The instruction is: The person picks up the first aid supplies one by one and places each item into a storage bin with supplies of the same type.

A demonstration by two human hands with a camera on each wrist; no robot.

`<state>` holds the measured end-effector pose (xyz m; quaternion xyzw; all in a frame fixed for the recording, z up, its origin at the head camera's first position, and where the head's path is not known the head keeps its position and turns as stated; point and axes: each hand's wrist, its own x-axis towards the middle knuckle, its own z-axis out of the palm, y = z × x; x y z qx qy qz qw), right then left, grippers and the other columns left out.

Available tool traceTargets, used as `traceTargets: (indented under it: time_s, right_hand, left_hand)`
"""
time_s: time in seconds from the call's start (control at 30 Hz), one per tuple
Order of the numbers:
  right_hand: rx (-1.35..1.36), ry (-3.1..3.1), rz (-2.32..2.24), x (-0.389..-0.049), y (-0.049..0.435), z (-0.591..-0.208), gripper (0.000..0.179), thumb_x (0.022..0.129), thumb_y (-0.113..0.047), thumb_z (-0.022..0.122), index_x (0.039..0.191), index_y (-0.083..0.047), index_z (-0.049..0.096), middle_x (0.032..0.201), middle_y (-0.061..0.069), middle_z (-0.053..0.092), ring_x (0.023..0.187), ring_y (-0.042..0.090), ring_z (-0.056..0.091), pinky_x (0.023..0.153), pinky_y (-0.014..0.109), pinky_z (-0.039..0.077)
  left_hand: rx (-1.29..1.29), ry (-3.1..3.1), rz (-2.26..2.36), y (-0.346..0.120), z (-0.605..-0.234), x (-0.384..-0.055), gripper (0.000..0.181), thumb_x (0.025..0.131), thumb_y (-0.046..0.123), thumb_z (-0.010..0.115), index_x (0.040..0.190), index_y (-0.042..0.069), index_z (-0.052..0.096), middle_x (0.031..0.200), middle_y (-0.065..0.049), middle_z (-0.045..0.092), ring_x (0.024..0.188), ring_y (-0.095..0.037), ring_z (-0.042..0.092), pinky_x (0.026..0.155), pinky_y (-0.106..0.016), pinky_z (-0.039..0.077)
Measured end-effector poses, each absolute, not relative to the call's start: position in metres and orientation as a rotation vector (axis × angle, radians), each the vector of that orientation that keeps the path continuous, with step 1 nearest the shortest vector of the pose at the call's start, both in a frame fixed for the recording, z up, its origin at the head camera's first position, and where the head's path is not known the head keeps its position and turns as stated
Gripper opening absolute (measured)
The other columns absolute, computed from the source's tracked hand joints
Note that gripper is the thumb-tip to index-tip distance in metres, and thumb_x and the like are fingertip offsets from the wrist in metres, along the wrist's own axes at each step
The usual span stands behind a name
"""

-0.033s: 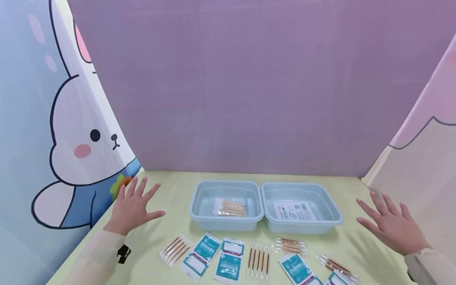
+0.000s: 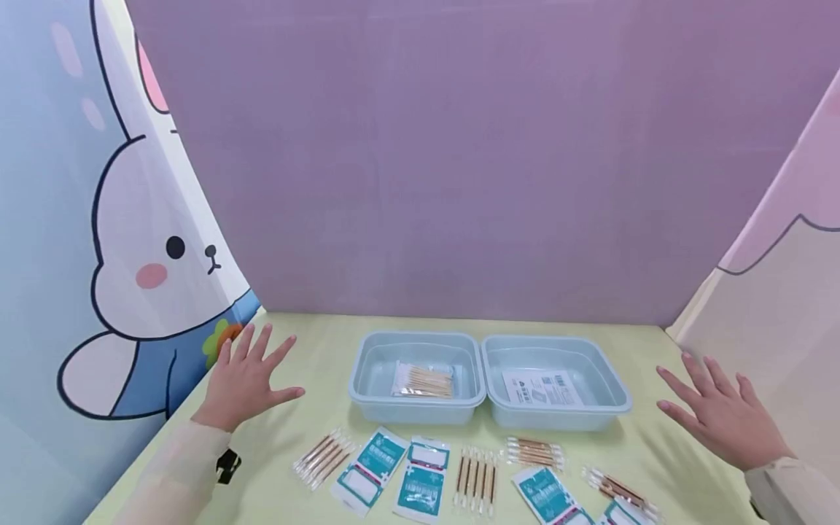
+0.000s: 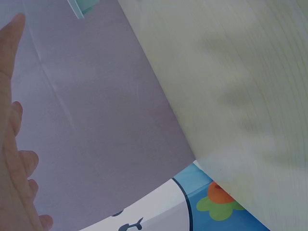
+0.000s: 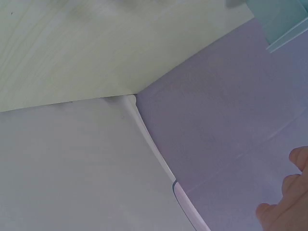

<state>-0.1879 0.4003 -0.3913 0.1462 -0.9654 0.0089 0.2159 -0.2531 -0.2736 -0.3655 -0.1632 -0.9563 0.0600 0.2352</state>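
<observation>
My left hand (image 2: 241,386) is held with its fingers spread, left of the bins and touching nothing. Across the table, my right hand (image 2: 728,415) has its fingers spread too and holds nothing. Between them two light blue plastic bins stand side by side. In the left bin (image 2: 413,415) lies a clear pack of cotton swabs (image 2: 428,382); in the right bin (image 2: 558,420), a white printed card (image 2: 541,389). Before the bins lie packs of brown-stick swabs (image 2: 475,481) and teal-and-white sachets (image 2: 422,481). The left wrist view shows part of the left hand (image 3: 17,159).
A purple panel (image 2: 459,160) rises behind the pale yellow table (image 2: 308,350). At the left stands a side panel with a rabbit drawing (image 2: 157,219), and a pink and beige panel (image 2: 787,313) is at the right. Some sachets are cut off at the bottom edge.
</observation>
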Motion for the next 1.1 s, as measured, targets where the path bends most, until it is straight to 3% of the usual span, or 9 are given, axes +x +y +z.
traceTargets:
  time_s: [0.3, 0.43, 0.57, 0.77, 0.9, 1.1]
  right_hand:
    - [0.418, -2.688, 0.110, -0.185, 0.393, -0.391, 0.063, 0.098, -0.037, 0.050, 0.153, -0.017, 0.025, 0.148, 0.033, 0.023, 0.142, 0.044, -0.003, 0.105, 0.066, -0.004]
    - [0.436, -2.705, 0.268, -0.183, 0.382, -0.386, 0.056, 0.098, -0.031, 0.053, 0.146, -0.006, 0.037, 0.140, 0.036, 0.036, 0.133, 0.053, 0.025, 0.097, 0.069, 0.019]
    - [0.441, -2.761, 0.414, -0.179, 0.368, -0.379, 0.053, 0.097, -0.027, 0.057, 0.140, 0.000, 0.043, 0.133, 0.032, 0.047, 0.114, 0.052, 0.048, 0.084, 0.059, 0.037]
    - [0.411, -2.866, 0.568, -0.175, 0.351, -0.367, 0.059, 0.099, -0.028, 0.053, 0.147, -0.003, 0.033, 0.137, 0.028, 0.046, 0.109, 0.046, 0.056, 0.077, 0.058, 0.044]
    - [0.465, -2.878, 0.612, -0.175, 0.337, -0.366, 0.057, 0.099, -0.027, 0.053, 0.147, -0.002, 0.034, 0.135, 0.027, 0.049, 0.101, 0.040, 0.061, 0.070, 0.053, 0.047]
    - [0.538, -2.859, 0.625, -0.175, 0.313, -0.370, 0.053, 0.098, -0.026, 0.056, 0.143, -0.001, 0.041, 0.133, 0.022, 0.054, 0.097, 0.032, 0.063, 0.070, 0.047, 0.048]
  left_hand:
    - [-0.454, -2.648, 0.161, -0.265, -0.366, -0.255, 0.085, 0.071, 0.060, 0.073, 0.139, 0.014, 0.051, 0.144, -0.029, 0.037, 0.134, -0.051, 0.026, 0.102, -0.067, 0.022]
    - [-0.456, -2.753, -0.055, -0.255, -0.364, -0.252, 0.084, 0.077, 0.057, 0.069, 0.143, 0.010, 0.044, 0.143, -0.031, 0.038, 0.132, -0.055, 0.024, 0.100, -0.069, 0.021]
    - [-0.471, -2.856, -0.471, -0.247, -0.363, -0.249, 0.083, 0.086, 0.047, 0.066, 0.147, 0.003, 0.033, 0.144, -0.030, 0.036, 0.130, -0.055, 0.029, 0.099, -0.067, 0.027]
    - [-0.426, -2.941, -1.076, -0.237, -0.362, -0.244, 0.080, 0.094, 0.042, 0.059, 0.152, 0.003, 0.019, 0.142, -0.030, 0.038, 0.127, -0.050, 0.038, 0.094, -0.061, 0.038]
    - [-0.337, -2.988, -1.272, -0.232, -0.364, -0.241, 0.077, 0.096, 0.043, 0.055, 0.151, 0.002, 0.021, 0.133, -0.029, 0.050, 0.119, -0.046, 0.049, 0.092, -0.059, 0.042]
    - [-0.228, -2.997, -1.441, -0.229, -0.369, -0.242, 0.074, 0.097, 0.042, 0.053, 0.148, -0.003, 0.025, 0.121, -0.025, 0.060, 0.098, -0.036, 0.061, 0.089, -0.058, 0.043]
